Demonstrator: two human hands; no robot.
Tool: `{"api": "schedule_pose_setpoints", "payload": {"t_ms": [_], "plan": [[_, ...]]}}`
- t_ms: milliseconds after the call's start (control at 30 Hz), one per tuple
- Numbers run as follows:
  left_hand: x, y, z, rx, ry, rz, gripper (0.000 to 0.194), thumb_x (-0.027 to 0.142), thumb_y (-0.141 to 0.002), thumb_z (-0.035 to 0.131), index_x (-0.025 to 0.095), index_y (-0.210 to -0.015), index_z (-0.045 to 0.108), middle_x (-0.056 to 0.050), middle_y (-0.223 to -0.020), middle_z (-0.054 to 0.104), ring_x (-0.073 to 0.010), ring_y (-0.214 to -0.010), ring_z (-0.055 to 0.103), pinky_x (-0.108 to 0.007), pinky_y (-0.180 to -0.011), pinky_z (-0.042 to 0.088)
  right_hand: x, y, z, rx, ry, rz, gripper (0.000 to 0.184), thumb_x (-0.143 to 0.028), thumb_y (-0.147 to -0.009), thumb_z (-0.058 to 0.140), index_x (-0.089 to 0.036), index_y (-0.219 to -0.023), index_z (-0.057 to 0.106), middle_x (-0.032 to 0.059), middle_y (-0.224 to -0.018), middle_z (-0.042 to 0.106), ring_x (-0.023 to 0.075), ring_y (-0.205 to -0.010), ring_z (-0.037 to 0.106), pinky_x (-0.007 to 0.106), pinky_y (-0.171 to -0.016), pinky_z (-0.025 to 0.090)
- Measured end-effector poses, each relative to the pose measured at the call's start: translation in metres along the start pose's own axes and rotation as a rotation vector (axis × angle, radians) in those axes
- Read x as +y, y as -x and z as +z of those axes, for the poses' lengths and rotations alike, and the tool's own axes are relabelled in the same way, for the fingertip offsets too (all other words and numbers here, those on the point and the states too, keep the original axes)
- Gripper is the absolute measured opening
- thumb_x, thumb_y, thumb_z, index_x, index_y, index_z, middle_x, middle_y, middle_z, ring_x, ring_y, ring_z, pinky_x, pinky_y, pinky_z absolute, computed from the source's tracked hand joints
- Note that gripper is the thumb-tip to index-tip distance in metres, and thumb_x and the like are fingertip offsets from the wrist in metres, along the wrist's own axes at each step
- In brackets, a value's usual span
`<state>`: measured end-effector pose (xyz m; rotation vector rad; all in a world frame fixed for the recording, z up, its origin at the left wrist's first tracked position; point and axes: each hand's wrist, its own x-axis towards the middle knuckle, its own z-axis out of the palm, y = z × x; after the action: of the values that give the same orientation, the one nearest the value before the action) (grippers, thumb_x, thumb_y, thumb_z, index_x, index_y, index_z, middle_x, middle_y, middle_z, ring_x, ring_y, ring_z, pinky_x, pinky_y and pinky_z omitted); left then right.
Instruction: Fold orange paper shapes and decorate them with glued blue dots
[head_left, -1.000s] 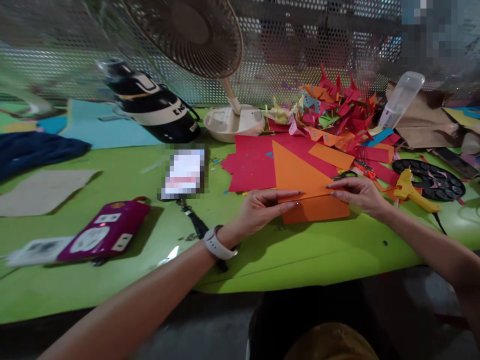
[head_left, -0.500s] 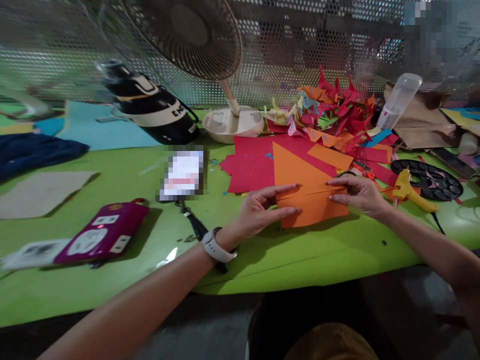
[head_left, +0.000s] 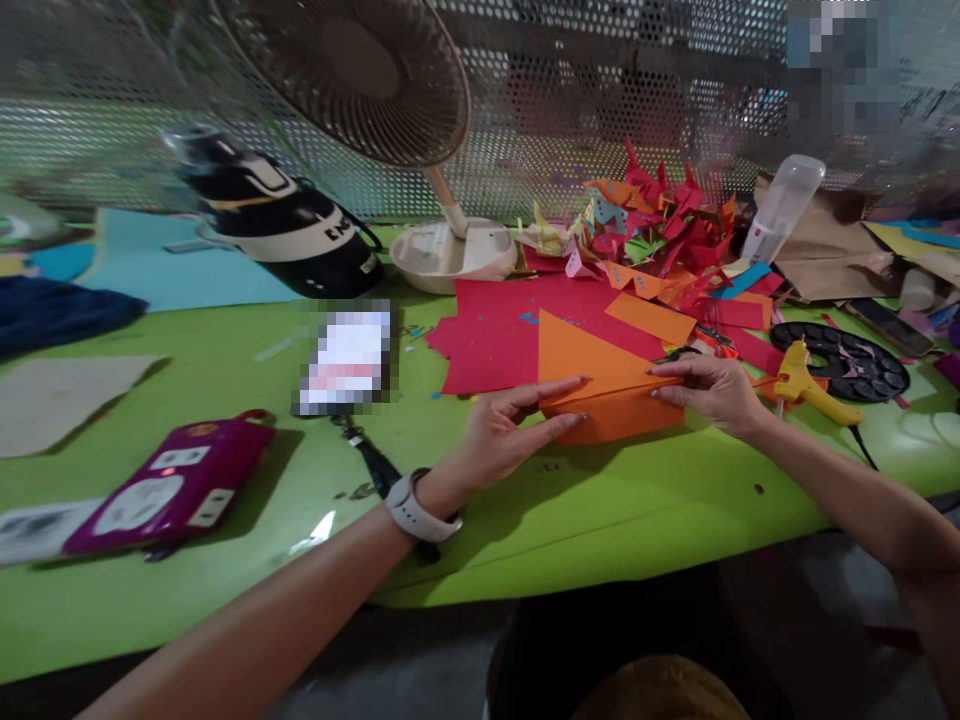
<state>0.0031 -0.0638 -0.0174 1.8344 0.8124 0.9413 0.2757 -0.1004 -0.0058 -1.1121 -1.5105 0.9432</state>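
Note:
An orange sheet of paper (head_left: 585,365) with a pointed top is held just above the green table, bent along a crease across its lower half. My left hand (head_left: 517,425) pinches its left edge at the crease, thumb below and fingers above. On the opposite edge, my right hand (head_left: 709,393) pinches the crease between thumb and fingertips. Behind it lies red paper (head_left: 495,330) sprinkled with blue bits. An orange paper strip (head_left: 651,318) rests on the red paper, and dark-handled scissors (head_left: 679,354) show partly behind my right hand.
Folded paper pieces (head_left: 660,220) are heaped at the back. A yellow glue gun (head_left: 810,385) and a black round tray (head_left: 862,360) lie right. A fan (head_left: 454,250), a black bottle (head_left: 300,225), a phone (head_left: 349,350) and a purple power strip (head_left: 176,480) occupy the left and middle.
The orange paper has bent more sharply along the crease, its lower part tilting down and under. Both hands keep their pinch on it. The whole view has shifted slightly.

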Motion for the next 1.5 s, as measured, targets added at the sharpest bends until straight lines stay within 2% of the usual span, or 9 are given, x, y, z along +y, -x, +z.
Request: {"api": "schedule_pose_setpoints", "payload": {"t_ms": [233,400,533,633,700,767,967,1333,1500], "plan": [[0.0,-0.001,0.001,0.065,-0.131,0.102,0.032,0.037,-0.083,0.072,0.021,-0.11,0.075,-0.008,-0.108,0.077,-0.0191,-0.09,0.074,-0.028,-0.08,0.061,-0.005,0.001,-0.002,0.03,0.178,-0.176,0.015,-0.035,-0.075,0.08,-0.032,-0.089,0.079,0.0004,-0.082,0.075,0.0175,-0.073,0.067,0.032,-0.065,0.054],[0.0,0.001,0.001,0.143,-0.247,0.263,0.024,0.036,-0.087,0.069,0.022,-0.107,0.076,-0.006,-0.096,0.078,-0.0179,-0.082,0.072,-0.03,-0.074,0.06,-0.008,0.003,-0.002,0.041,0.199,-0.325,0.015,-0.03,-0.08,0.077,-0.039,-0.092,0.078,-0.0019,-0.079,0.074,0.0166,-0.071,0.065,0.033,-0.065,0.053],[-0.001,0.001,-0.002,0.28,-0.375,0.447,0.013,0.031,-0.086,0.072,0.026,-0.096,0.078,-0.003,-0.079,0.07,-0.0154,-0.074,0.066,-0.03,-0.068,0.057,-0.009,0.006,-0.004,0.073,0.292,-0.401,0.02,-0.027,-0.082,0.076,-0.041,-0.096,0.078,-0.0017,-0.081,0.07,0.0157,-0.074,0.062,0.033,-0.067,0.052],[0.0,-0.001,-0.003,0.354,-0.374,0.583,0.013,0.022,-0.082,0.076,0.026,-0.094,0.076,-0.004,-0.098,0.07,-0.0158,-0.092,0.067,-0.031,-0.082,0.057,-0.01,0.007,-0.005,0.145,0.366,-0.437,0.016,-0.028,-0.081,0.076,-0.04,-0.092,0.078,-0.0001,-0.088,0.066,0.0163,-0.082,0.062,0.034,-0.073,0.053],[0.002,-0.002,-0.003,0.322,-0.298,0.643,0.018,0.015,-0.084,0.073,0.024,-0.099,0.074,-0.006,-0.112,0.071,-0.0176,-0.105,0.068,-0.034,-0.09,0.056,-0.011,0.007,-0.005,0.173,0.389,-0.443,0.011,-0.029,-0.081,0.076,-0.037,-0.089,0.078,0.0008,-0.094,0.067,0.0175,-0.089,0.064,0.035,-0.079,0.054],[0.003,-0.001,-0.002,0.268,-0.203,0.663,0.02,0.012,-0.088,0.067,0.023,-0.104,0.071,-0.006,-0.108,0.075,-0.0179,-0.1,0.072,-0.031,-0.085,0.059,-0.01,0.007,-0.004,0.148,0.374,-0.439,0.008,-0.029,-0.082,0.075,-0.034,-0.088,0.078,0.0012,-0.096,0.071,0.0181,-0.093,0.066,0.037,-0.084,0.055],[0.009,0.006,0.003,0.363,-0.163,0.501,0.006,0.017,-0.085,0.071,0.018,-0.091,0.072,-0.002,-0.07,0.074,-0.0104,-0.055,0.067,-0.015,-0.048,0.053,-0.003,0.008,-0.001,0.084,0.237,-0.358,0.007,-0.028,-0.083,0.073,-0.027,-0.089,0.076,0.0014,-0.087,0.076,0.0161,-0.08,0.071,0.03,-0.072,0.059],[0.024,0.007,0.008,0.323,0.078,0.237,0.018,0.033,-0.081,0.074,0.016,-0.083,0.072,0.0,-0.058,0.067,-0.0072,-0.046,0.056,-0.014,-0.04,0.043,-0.005,0.01,0.0,0.108,0.134,-0.182,0.008,-0.031,-0.078,0.077,-0.025,-0.084,0.077,0.0017,-0.081,0.076,0.0147,-0.073,0.07,0.027,-0.065,0.058],[0.028,0.009,0.007,0.286,0.208,0.158,0.019,0.035,-0.081,0.076,0.017,-0.085,0.072,-0.003,-0.069,0.073,-0.0119,-0.059,0.067,-0.019,-0.052,0.054,-0.007,0.01,0.001,0.114,0.05,-0.033,0.019,-0.041,-0.073,0.079,-0.024,-0.082,0.076,0.002,-0.077,0.074,0.0145,-0.069,0.068,0.027,-0.061,0.056]]}}
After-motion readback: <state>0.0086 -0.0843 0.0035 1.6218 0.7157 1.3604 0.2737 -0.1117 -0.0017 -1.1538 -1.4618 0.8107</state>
